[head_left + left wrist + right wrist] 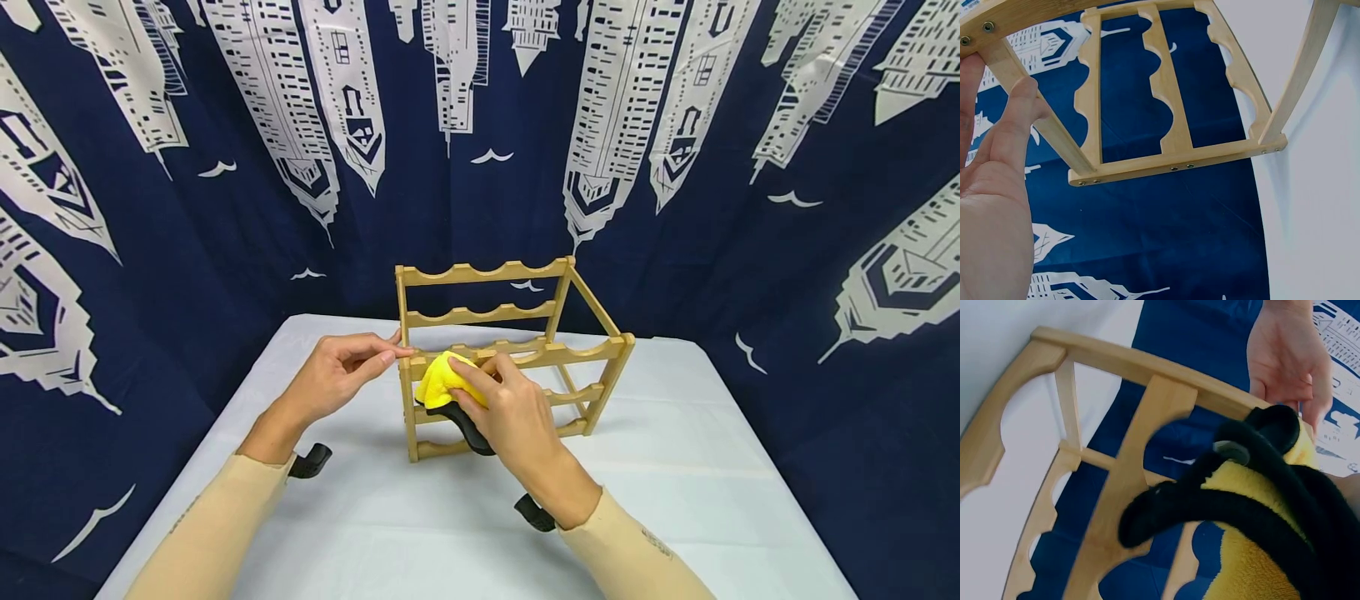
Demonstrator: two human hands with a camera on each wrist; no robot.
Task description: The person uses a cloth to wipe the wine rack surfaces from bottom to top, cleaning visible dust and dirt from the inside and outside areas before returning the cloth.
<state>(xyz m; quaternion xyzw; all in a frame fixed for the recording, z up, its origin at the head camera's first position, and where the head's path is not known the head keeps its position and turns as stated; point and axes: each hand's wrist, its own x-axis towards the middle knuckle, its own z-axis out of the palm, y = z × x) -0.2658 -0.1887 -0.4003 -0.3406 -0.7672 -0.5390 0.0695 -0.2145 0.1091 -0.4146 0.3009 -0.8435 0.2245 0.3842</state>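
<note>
Head cam bright w/ soft shadows on white tabletop (720,450); wrist cams dimmer, a bit soft, w/ edge distortion

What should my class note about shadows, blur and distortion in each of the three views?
Head view: fairly even light, faint soft shadows on the white tablecloth; left wrist view: the wooden rack's bars bow, probably lens distortion, with soft bluish shadow at right; right wrist view: the yellow cloth's black trim looks soft-edged, its darkest parts losing detail.
</note>
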